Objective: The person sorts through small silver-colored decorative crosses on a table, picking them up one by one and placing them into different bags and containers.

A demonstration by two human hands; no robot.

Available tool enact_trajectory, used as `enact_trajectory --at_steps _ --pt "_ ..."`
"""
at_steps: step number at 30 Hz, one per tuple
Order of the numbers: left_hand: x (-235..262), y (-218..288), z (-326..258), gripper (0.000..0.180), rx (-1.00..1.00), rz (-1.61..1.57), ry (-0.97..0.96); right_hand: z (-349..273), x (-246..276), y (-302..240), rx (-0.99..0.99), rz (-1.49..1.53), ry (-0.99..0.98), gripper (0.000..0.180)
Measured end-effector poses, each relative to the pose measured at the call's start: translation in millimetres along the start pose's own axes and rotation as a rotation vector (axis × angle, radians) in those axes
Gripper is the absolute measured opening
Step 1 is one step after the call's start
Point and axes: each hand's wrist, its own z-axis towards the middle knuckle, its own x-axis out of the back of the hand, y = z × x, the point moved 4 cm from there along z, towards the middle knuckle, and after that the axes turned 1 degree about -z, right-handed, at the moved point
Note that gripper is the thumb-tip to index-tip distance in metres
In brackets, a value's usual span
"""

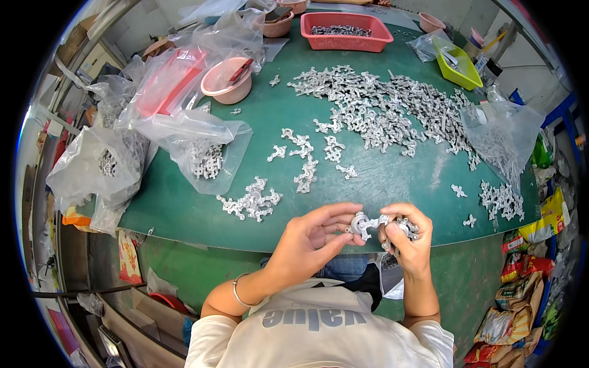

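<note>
My left hand (314, 238) pinches a small silver metal casting (361, 226) with a rounded end, between thumb and fingers, above the table's near edge. Beside it, my right hand (412, 240) is closed around several similar metal castings (406, 228). The pieces in the two hands meet or overlap; whether they are joined I cannot tell. A small heap of castings (251, 200) lies on the green table (392, 184), left of my left hand. More loose castings (305, 175) sit farther forward, and another group (502, 201) is off to the right.
A wide pile of castings (368, 107) spreads across the table's far middle. Behind it stands a red tray (346, 43) holding metal parts. Plastic bags (227, 144) and a pink bowl (227, 91) with a red-handled tool are at left. A yellow-green basket (459, 72) stands at far right.
</note>
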Motion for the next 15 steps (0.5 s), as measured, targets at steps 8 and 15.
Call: enact_trajectory --at_steps 8,15 --pt "1.8 -2.9 -1.5 0.035 -0.015 0.048 0.008 -2.5 -5.0 -12.6 0.164 -0.147 -0.018 0.017" --pt "3.2 -4.1 -0.8 0.033 -0.022 0.056 -0.009 -4.8 -5.1 -13.2 0.228 -0.172 -0.020 0.018"
